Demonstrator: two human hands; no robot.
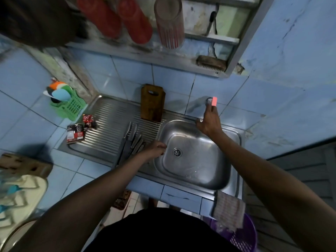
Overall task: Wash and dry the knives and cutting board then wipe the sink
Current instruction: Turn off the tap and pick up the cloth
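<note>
The right hand (209, 122) pinches the pink tap handle (214, 101) at upper right; it should turn gently while the left hand (156, 149), loosely curled and holding nothing, steadies on the sink (190, 171) rim at centre beside the knives (132, 139)

Sink (234, 180) at centre, draining ribs to its left. Board (152, 103) upright against wall behind ribs. Knives (133, 138) on ribs, just left of basin. Packets (78, 132) at ribs' left edge, basket (71, 106) behind them. Tap (212, 101) on wall behind basin. Cloth (229, 210) over sink's front right edge, bin (243, 237) below.
</note>
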